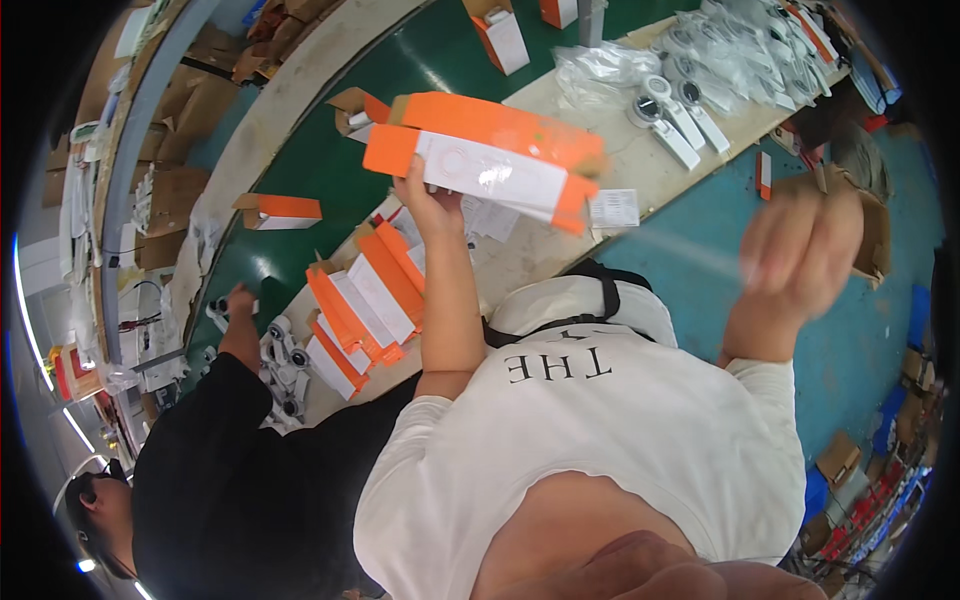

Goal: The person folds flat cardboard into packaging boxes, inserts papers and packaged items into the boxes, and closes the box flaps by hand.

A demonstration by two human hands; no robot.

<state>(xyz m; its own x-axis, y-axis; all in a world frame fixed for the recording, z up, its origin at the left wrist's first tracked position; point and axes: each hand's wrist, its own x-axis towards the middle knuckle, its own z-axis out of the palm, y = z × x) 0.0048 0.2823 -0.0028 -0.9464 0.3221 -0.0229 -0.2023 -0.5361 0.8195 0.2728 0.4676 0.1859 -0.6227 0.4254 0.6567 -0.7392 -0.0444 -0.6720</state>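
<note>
An orange and white carton (490,172) is held up over the bench, with my left hand (432,195) closed round its lower edge near the left end. Its flaps stick out at both ends. Off to the right, over the floor, my right hand (805,245) is raised and smeared by motion. A faint pale streak (690,252) stretches from near its fingers toward the bench; I cannot make out what it is. Below the held carton, several flattened or unfolded orange and white cartons (365,295) lie in a stack. A white printed sheet (614,208) lies by the bench edge.
White handheld devices (668,120) and clear plastic bags (605,70) crowd the bench at upper right. Open cartons (285,211) stand on the green belt (420,60). At left, a co-worker in black (260,490) reaches toward the belt. A cardboard box (872,225) sits beyond my right hand.
</note>
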